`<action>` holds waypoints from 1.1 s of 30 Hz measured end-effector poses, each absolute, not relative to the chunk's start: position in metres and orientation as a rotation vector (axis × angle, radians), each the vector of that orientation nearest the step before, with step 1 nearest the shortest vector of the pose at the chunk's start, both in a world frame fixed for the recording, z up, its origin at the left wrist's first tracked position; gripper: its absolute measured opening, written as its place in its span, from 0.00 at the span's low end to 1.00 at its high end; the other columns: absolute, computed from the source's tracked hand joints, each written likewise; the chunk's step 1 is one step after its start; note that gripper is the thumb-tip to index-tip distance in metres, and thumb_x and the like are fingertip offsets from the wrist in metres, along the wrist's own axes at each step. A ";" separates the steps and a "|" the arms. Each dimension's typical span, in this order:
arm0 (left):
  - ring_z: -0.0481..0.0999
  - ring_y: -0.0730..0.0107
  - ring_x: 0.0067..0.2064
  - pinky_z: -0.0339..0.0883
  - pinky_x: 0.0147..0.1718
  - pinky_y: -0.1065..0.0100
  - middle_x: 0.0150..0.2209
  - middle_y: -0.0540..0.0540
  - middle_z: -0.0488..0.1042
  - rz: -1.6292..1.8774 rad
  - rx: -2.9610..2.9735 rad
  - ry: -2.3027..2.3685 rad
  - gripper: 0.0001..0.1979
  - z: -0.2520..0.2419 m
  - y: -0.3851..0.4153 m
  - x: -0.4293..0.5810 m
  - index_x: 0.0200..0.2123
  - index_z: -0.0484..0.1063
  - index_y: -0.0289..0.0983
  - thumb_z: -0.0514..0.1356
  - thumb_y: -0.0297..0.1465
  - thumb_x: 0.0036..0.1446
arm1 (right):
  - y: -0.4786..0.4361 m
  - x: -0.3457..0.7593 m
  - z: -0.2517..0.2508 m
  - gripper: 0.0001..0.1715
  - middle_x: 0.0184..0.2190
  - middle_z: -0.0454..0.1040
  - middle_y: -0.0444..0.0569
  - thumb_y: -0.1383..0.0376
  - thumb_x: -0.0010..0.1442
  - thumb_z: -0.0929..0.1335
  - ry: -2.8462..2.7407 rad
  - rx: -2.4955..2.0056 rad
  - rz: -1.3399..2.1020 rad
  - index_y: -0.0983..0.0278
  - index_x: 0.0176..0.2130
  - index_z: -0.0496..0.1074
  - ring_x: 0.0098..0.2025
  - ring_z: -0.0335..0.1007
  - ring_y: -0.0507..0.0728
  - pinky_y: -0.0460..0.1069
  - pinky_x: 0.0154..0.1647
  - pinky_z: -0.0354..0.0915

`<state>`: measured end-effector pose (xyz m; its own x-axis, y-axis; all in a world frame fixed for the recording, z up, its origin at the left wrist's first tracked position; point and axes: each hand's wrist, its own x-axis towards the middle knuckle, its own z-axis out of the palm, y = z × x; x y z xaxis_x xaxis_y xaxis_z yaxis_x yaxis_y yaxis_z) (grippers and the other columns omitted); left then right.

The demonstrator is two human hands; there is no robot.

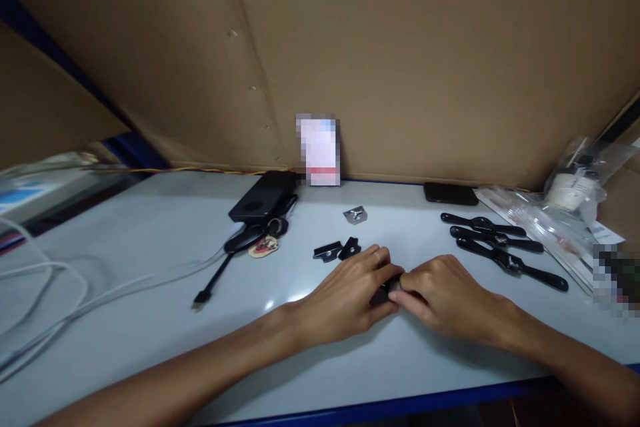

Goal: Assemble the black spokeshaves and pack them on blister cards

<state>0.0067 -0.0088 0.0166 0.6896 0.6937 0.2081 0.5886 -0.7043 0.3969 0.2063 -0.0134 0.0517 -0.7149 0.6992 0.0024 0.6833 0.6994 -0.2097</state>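
My left hand (357, 293) is closed, its thumb and fingers pinching a small dark metal piece (384, 293) just above the table. My right hand (443, 297) meets it from the other side, thumb and forefinger pressed on the same piece. Fingers hide most of it, so its full shape cannot be made out. Just beyond my left fingers lie two small black metal plates (327, 251), each with a hole. Farther back rests a silver blade-like plate (355, 215) with a notch. To the right, three black spokeshaves (510, 263) with two handles each lie side by side.
A black box-shaped device (263, 197) with keys and a cable plug (203, 297) is at left, near white cables (125, 287). A blurred-out upright screen (323, 150) leans on the cardboard wall (400, 47). A dark phone (450, 194) and plastic bags (575, 190) are at back right.
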 end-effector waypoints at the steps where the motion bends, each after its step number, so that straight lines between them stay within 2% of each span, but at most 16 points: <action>1: 0.69 0.61 0.40 0.68 0.37 0.60 0.38 0.44 0.69 0.505 2.606 1.013 0.09 0.016 -0.009 0.007 0.40 0.72 0.36 0.59 0.37 0.64 | -0.012 0.209 0.055 0.10 0.24 0.75 0.45 0.63 0.66 0.67 -2.803 -1.137 0.347 0.65 0.35 0.76 0.23 0.63 0.51 0.48 0.27 0.50; 4: 0.69 0.61 0.39 0.67 0.36 0.60 0.37 0.44 0.68 0.509 2.611 1.005 0.12 0.016 -0.008 0.006 0.37 0.71 0.36 0.58 0.40 0.65 | -0.008 0.215 0.061 0.05 0.27 0.76 0.42 0.64 0.64 0.70 -2.806 -1.048 0.501 0.62 0.42 0.75 0.25 0.65 0.50 0.46 0.29 0.52; 6: 0.69 0.60 0.40 0.67 0.36 0.60 0.38 0.44 0.68 0.503 2.610 1.010 0.11 0.015 -0.008 0.006 0.38 0.71 0.37 0.59 0.39 0.64 | -0.006 0.215 0.060 0.03 0.28 0.76 0.43 0.66 0.64 0.70 -2.821 -1.042 0.500 0.63 0.39 0.75 0.26 0.66 0.50 0.46 0.29 0.53; 12: 0.69 0.60 0.41 0.67 0.38 0.60 0.39 0.45 0.68 0.472 2.594 1.026 0.09 0.016 -0.009 0.006 0.43 0.72 0.37 0.62 0.35 0.62 | -0.006 0.209 0.046 0.16 0.23 0.75 0.45 0.64 0.68 0.65 -2.778 -1.110 0.394 0.65 0.31 0.78 0.22 0.60 0.49 0.48 0.27 0.48; 16: 0.69 0.58 0.42 0.68 0.40 0.58 0.40 0.44 0.69 0.446 2.591 1.040 0.12 0.017 -0.009 0.007 0.44 0.72 0.37 0.64 0.36 0.60 | -0.001 0.213 0.055 0.17 0.19 0.68 0.40 0.64 0.69 0.65 -2.642 -1.065 0.560 0.64 0.30 0.77 0.21 0.51 0.48 0.47 0.26 0.48; 20: 0.70 0.58 0.43 0.68 0.40 0.58 0.40 0.44 0.69 0.428 2.571 1.039 0.12 0.017 -0.009 0.007 0.45 0.72 0.36 0.64 0.36 0.61 | 0.000 0.216 0.060 0.18 0.20 0.67 0.40 0.66 0.68 0.65 -2.708 -1.005 0.554 0.65 0.26 0.75 0.22 0.50 0.47 0.47 0.27 0.47; 24: 0.70 0.59 0.42 0.68 0.39 0.59 0.41 0.44 0.69 0.439 2.589 1.038 0.14 0.017 -0.009 0.007 0.47 0.72 0.37 0.64 0.36 0.60 | -0.002 0.215 0.056 0.26 0.16 0.61 0.39 0.60 0.69 0.64 -2.628 -1.110 0.476 0.65 0.22 0.73 0.21 0.46 0.47 0.47 0.26 0.44; 29: 0.70 0.59 0.42 0.68 0.39 0.59 0.40 0.44 0.69 0.446 2.609 1.049 0.12 0.016 -0.009 0.006 0.44 0.72 0.36 0.65 0.36 0.60 | -0.002 0.215 0.057 0.26 0.17 0.59 0.39 0.58 0.69 0.63 -2.555 -1.095 0.598 0.65 0.23 0.73 0.21 0.45 0.47 0.47 0.25 0.45; 33: 0.70 0.60 0.42 0.68 0.39 0.59 0.40 0.45 0.69 0.449 2.600 1.041 0.14 0.017 -0.008 0.007 0.47 0.72 0.37 0.64 0.37 0.60 | -0.002 0.214 0.059 0.34 0.14 0.50 0.37 0.54 0.69 0.63 -2.528 -1.181 0.649 0.65 0.15 0.66 0.20 0.38 0.47 0.47 0.23 0.41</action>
